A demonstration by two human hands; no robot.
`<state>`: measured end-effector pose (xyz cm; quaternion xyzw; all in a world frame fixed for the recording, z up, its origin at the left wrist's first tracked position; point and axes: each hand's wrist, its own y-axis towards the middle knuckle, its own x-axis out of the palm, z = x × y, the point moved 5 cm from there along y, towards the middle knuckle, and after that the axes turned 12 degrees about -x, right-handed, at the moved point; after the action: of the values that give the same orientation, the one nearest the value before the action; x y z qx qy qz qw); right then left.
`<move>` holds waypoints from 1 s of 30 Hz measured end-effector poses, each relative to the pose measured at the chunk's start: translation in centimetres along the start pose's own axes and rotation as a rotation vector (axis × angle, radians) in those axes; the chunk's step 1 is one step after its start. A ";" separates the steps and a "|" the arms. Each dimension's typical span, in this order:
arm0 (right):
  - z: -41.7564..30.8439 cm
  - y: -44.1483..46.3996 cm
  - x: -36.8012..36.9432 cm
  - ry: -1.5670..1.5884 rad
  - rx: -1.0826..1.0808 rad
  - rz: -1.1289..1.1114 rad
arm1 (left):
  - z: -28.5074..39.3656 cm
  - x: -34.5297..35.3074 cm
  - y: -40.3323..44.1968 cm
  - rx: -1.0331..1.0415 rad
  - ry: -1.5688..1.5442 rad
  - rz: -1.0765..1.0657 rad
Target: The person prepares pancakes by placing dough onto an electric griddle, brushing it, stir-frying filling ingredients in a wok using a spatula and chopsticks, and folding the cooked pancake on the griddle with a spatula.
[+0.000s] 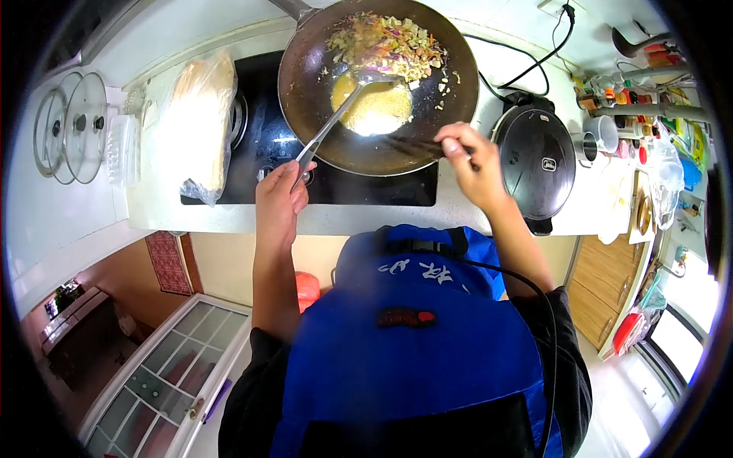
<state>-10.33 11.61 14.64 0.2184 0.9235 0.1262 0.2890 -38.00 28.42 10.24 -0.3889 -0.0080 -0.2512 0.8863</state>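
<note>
My left hand [279, 192] is closed around the handle of a metal spatula [333, 122], whose blade rests in the wok [309, 99] between two foods. Beyond the blade lies a heap of chopped vegetables [401, 42], pushed to the far side. On the near side a yellow, egg-like liquid [374, 113] pools at the wok's bottom and reflects the light. Dark chopsticks [412, 145], somewhat blurred, extend from my closed right hand [475, 162] over the wok's near right wall toward the liquid.
The wok sits on a black cooktop [374, 185]. At the right stands a round black electric griddle [536, 160] with a cable. A plastic bag of pale, long food [202, 114] lies left of the cooktop. Glass lids [85, 126] lean farther left; seasoning bottles [611, 95] line the right.
</note>
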 end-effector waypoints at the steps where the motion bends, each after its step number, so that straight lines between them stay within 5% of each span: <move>1: -0.5 0.0 0.8 0.007 -0.033 -0.071 | -0.2 -0.2 0.1 -0.007 -0.012 -0.002; 4: -0.2 0.7 1.9 -0.119 -0.087 -0.202 | 0.0 -0.2 0.0 -0.006 -0.024 -0.012; 10: 1.1 2.0 -1.5 -0.230 0.014 0.176 | 0.2 -0.2 0.1 -0.008 -0.017 -0.013; 16: -0.5 1.3 3.0 0.015 -0.065 -0.174 | 0.7 0.1 -0.1 -0.023 0.009 0.004; 18: 0.5 1.2 2.5 -0.062 -0.129 -0.061 | 0.9 0.3 -0.1 -0.017 0.011 0.001; 24: 2.7 1.0 -4.0 -0.304 0.149 0.291 | 0.5 0.2 -0.2 -0.017 -0.002 -0.004; 30: 2.2 1.8 -2.4 -0.125 0.065 0.167 | 0.5 0.1 -0.1 -0.007 0.057 0.005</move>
<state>-6.66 12.22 14.69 0.3113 0.8858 0.1061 0.3275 -37.84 28.67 10.63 -0.3848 0.0191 -0.2598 0.8855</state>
